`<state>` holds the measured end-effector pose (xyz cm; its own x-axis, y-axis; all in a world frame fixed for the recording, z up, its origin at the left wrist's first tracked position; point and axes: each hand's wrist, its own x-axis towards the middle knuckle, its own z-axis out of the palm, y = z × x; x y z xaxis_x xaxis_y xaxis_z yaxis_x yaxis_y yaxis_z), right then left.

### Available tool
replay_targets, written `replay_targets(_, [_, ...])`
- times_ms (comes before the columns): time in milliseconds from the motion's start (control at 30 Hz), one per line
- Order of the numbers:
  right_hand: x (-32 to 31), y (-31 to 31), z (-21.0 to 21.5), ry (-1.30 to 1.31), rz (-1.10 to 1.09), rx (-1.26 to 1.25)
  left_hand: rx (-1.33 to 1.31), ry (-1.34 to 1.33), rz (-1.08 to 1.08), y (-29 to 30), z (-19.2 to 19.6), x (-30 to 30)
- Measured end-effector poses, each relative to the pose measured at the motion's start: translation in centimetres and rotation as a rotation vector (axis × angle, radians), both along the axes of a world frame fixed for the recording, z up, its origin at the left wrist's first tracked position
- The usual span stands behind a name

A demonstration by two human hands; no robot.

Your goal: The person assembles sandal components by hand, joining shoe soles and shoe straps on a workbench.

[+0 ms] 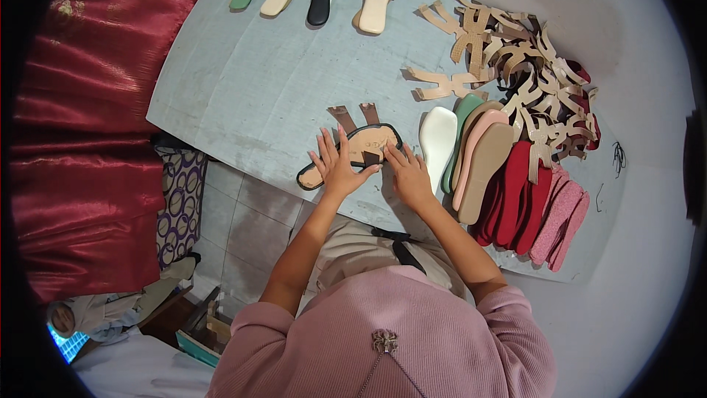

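Note:
A sandal sole (364,139) lies tan side up near the table's front edge, with a black rim and its narrower end at the left. Two dark brown strap ends (369,113) stick out past its far side. Another dark strap end (372,158) is folded onto the tan face at the near side. My left hand (337,166) rests across the sole's middle, fingers spread and thumb stretched toward the folded strap end. At the wider right end, my right hand (409,175) touches the near rim with its fingers extended. Neither hand is wrapped round anything.
Right of my hands stand rows of white, green, tan, pink and red soles (486,170). Behind them is a heap of cut strap pieces (545,81). Several finished sandals (319,0) line the table's far edge. A red curtain (88,118) hangs at the left.

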<state>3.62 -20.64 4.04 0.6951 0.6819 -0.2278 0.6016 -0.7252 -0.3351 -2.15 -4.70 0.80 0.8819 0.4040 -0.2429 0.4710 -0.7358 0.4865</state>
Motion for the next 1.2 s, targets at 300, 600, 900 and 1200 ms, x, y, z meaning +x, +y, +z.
replay_targets(300, [-0.4,0.9,-1.1,-0.192,-0.1,0.127,-0.041,-0.083,0.003,0.1,-0.5,-0.1])
replay_targets(600, [-0.2,2.2,-1.3,-0.278,-0.129,0.05,0.014,-0.247,0.049,-0.5,-0.4,-0.7])
replay_targets(900, [-0.5,2.4,-2.3,-0.278,-0.15,0.08,0.035,-0.31,-0.152,0.0,0.0,-1.3])
replay_targets(1200, [-0.7,2.4,-2.7,-0.386,-0.161,0.151,0.102,-0.383,-0.217,-0.3,-0.9,-1.8])
